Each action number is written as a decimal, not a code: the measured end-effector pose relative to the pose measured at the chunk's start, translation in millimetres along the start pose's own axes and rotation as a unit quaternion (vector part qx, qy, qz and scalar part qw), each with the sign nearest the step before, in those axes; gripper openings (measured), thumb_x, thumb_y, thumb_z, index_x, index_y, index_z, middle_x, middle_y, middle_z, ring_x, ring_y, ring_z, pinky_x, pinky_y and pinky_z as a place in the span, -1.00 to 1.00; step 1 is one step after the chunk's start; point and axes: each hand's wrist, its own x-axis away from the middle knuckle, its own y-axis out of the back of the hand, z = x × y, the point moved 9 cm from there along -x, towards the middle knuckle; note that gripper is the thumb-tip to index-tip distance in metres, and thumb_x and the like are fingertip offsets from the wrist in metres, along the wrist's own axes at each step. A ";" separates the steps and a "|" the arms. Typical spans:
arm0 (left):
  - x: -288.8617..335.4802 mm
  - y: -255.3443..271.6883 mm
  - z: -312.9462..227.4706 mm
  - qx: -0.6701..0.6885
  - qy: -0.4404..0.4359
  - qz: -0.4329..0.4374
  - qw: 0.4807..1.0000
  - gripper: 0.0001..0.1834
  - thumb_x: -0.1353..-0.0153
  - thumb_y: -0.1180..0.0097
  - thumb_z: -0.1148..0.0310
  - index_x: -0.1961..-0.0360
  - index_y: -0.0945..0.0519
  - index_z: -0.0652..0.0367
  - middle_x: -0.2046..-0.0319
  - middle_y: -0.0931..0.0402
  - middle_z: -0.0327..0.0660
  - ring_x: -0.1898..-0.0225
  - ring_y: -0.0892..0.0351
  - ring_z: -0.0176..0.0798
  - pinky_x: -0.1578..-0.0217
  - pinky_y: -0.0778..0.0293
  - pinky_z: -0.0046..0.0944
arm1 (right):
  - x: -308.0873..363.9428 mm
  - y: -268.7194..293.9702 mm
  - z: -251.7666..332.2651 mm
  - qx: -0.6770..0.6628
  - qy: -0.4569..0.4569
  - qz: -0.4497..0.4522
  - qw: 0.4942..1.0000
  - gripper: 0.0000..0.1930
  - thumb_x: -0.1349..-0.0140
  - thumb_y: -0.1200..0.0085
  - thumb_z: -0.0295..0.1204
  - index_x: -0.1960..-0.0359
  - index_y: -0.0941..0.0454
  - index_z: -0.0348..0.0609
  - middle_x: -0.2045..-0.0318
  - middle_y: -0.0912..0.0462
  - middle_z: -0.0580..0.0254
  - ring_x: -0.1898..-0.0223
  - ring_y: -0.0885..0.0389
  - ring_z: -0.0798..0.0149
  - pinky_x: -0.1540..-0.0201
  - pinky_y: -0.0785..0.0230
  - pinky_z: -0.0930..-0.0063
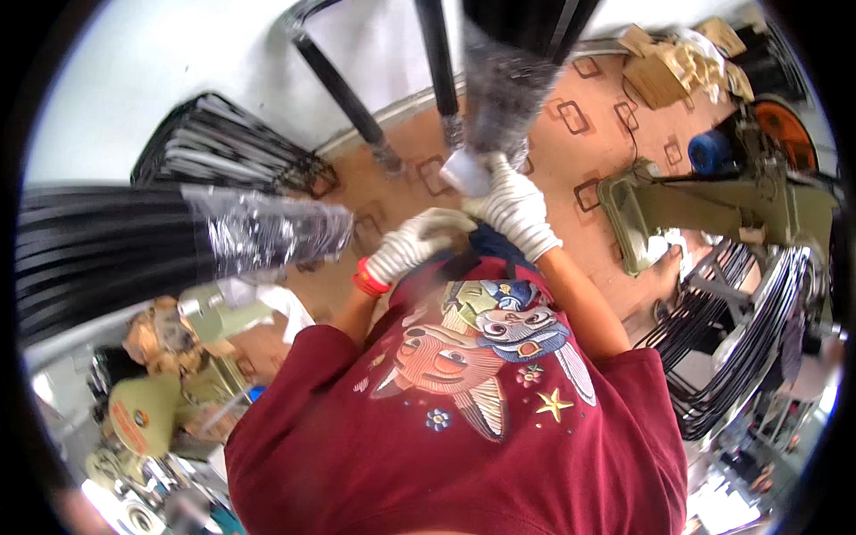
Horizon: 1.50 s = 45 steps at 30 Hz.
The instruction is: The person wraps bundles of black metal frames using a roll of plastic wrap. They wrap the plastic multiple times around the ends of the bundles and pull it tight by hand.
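My right hand (515,207), in a white knitted glove, is closed around a small whitish roll of plastic film (467,172). The roll is beside the lower end of an upright bundle of black metal tubes (513,53), which is wrapped in clear plastic film (501,111). Just left of it, my left hand (415,245), gloved too and with a red band at the wrist, is held in front of my waist. Its fingers are loosely curved and apart, with nothing visible in them.
Another bundle of black tubes (107,250), its end wrapped in film, juts in from the left. Black frames (223,138) lean on the white wall. At right are an olive-green machine (704,209), more black frames (740,330) and an opened cardboard box (658,76). A green machine (147,415) stands lower left.
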 end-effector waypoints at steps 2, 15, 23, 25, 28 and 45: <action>52.2 14.5 60.6 0.092 0.121 -0.102 0.983 -0.70 -0.01 -0.07 0.35 0.18 -0.53 0.15 0.14 -0.45 -0.12 0.04 -0.41 -0.15 -0.03 -0.28 -0.22 | 2.5 19.0 6.2 0.062 -0.035 0.008 0.997 -0.38 0.23 -0.16 -0.15 0.05 -0.32 -0.07 0.27 -0.58 -0.07 0.19 -0.56 -0.03 0.12 -0.40 0.27; 222.9 -48.2 128.5 -0.142 0.293 -0.036 0.945 -0.72 -0.05 -0.02 0.17 0.26 -0.56 0.06 0.32 -0.56 -0.13 0.25 -0.52 -0.02 0.21 -0.41 -0.13 | -34.0 3.4 -19.8 0.032 0.069 -0.015 0.997 -0.22 0.29 -0.29 -0.07 0.00 -0.28 -0.19 0.21 -0.56 -0.07 0.16 -0.54 -0.05 0.11 -0.37 0.25; 202.9 -52.7 122.8 -0.004 0.402 -0.109 0.909 -0.69 -0.06 -0.07 0.17 0.27 -0.57 0.18 0.45 -0.59 -0.14 0.40 -0.55 -0.15 0.37 -0.44 -0.20 | -28.5 2.0 -9.8 0.059 0.058 0.008 0.997 -0.24 0.29 -0.27 -0.10 0.01 -0.29 -0.18 0.23 -0.58 -0.02 0.19 -0.56 0.00 0.12 -0.37 0.28; 199.1 -58.6 122.0 0.208 0.450 -0.168 0.852 -0.60 -0.05 -0.15 0.14 0.21 -0.56 0.26 0.40 -0.60 -0.21 0.43 -0.53 -0.34 0.38 -0.42 -0.33 | -31.8 -0.1 -14.2 0.047 0.065 0.014 0.997 -0.25 0.29 -0.25 -0.11 0.01 -0.29 -0.18 0.23 -0.58 -0.03 0.19 -0.56 0.00 0.12 -0.37 0.28; 164.5 -64.5 111.9 0.284 0.374 -0.178 0.864 -0.59 -0.06 -0.20 0.18 0.21 -0.55 0.33 0.43 -0.58 -0.23 0.37 -0.51 -0.38 0.29 -0.43 -0.41 | -37.0 2.0 -22.5 0.045 0.076 -0.003 0.996 -0.26 0.28 -0.26 -0.12 0.01 -0.31 -0.19 0.24 -0.58 -0.03 0.20 -0.57 0.03 0.14 -0.37 0.29; 186.1 -82.7 151.5 0.196 0.467 -0.185 0.842 -0.64 -0.05 -0.18 0.18 0.30 -0.51 0.29 0.54 -0.53 -0.19 0.54 -0.52 -0.33 0.50 -0.46 -0.33 | -35.7 6.3 -24.4 -0.082 0.141 0.071 0.984 -0.30 0.24 -0.30 -0.24 0.02 -0.33 -0.30 0.24 -0.56 0.00 0.22 -0.54 0.18 0.13 -0.36 0.39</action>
